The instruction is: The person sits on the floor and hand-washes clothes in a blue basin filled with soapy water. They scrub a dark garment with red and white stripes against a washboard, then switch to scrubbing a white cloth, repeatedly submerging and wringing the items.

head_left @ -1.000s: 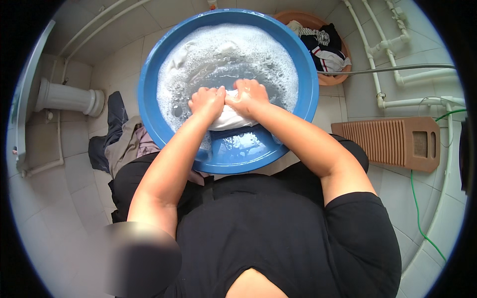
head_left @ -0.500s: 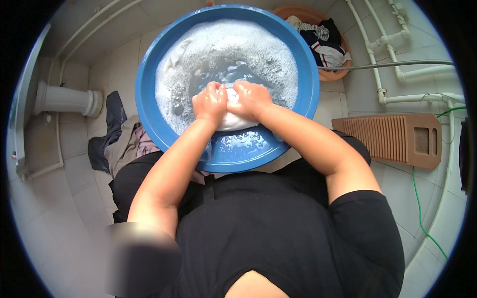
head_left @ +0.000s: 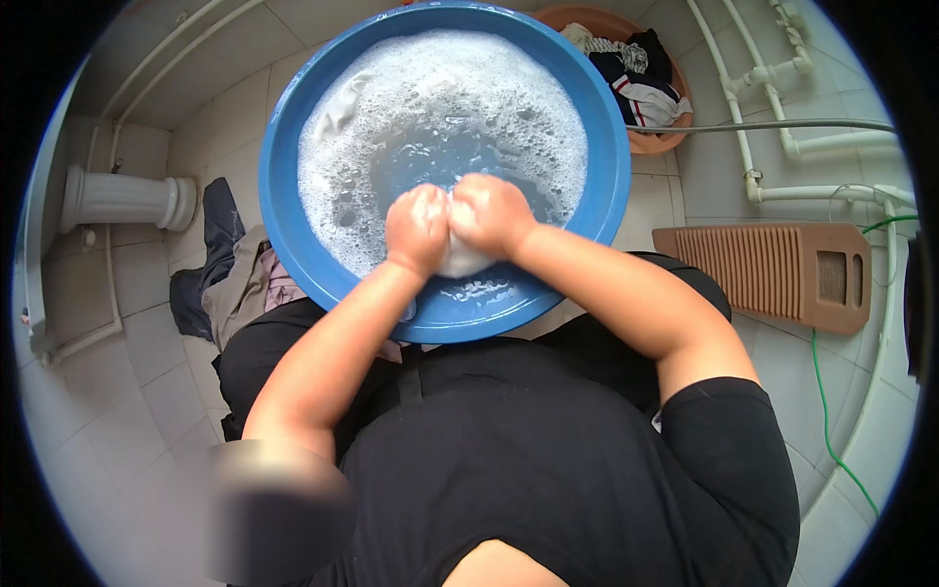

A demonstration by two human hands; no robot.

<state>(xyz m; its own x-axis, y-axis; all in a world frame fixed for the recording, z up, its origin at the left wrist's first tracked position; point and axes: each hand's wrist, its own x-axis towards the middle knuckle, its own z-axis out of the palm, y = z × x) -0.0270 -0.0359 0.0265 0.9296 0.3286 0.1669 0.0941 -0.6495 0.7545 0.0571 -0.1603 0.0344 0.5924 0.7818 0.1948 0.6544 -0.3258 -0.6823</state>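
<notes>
Both hands are over the near half of a round blue basin point(head_left: 280, 210) of soapy water. My left hand point(head_left: 419, 227) and my right hand point(head_left: 491, 215) are closed side by side, knuckles up, on a wet white cloth point(head_left: 468, 258). Part of the cloth shows between and below the fists; the rest is hidden, so I cannot tell what kind of garment it is. Thick white foam point(head_left: 455, 68) rings the water's far and side parts. Another pale piece of fabric point(head_left: 340, 108) pokes out of the foam at the far left.
An orange-brown tub point(head_left: 675, 142) of clothes stands at the far right. A brown washboard point(head_left: 763, 274) lies to the right, near white pipes point(head_left: 822, 194) and a green cord point(head_left: 827, 411). Dark and beige clothes point(head_left: 230, 284) lie on the floor left of the basin, by a white pedestal point(head_left: 127, 201).
Both fists have come a little nearer to me with the white cloth between them. The fingers look more tightly curled, and the knuckles now face up.
</notes>
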